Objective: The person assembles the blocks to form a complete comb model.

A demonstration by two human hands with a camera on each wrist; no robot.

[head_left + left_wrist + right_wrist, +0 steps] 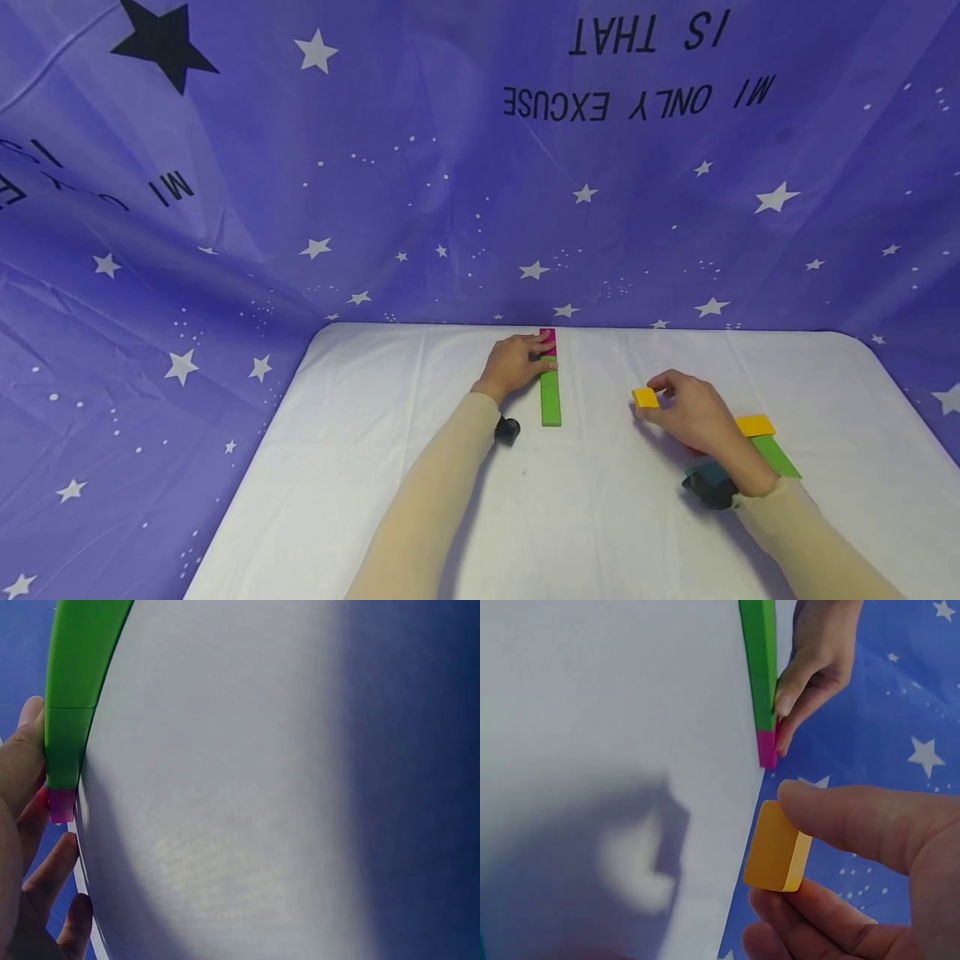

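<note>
My right hand (693, 412) pinches a small yellow block (772, 847) between thumb and fingertips, held up off the table to the right of a row of blocks. That row lies at the table's far edge: a pink block (548, 342) at the far end, with green blocks (551, 404) in line nearer me. From its left side, my left hand (517, 362) touches the row, thumb by the green and a finger by the pink, its fingers fairly straight. In the left wrist view, the other fingers (52, 874) reach past the pink end.
More blocks lie under and beside my right forearm: a yellow one (755, 425), a green one (776, 457) and a blue one (705, 472), with a bit of red partly hidden. A white cloth covers the table (360, 467). Behind it hangs a purple star-patterned curtain (450, 167).
</note>
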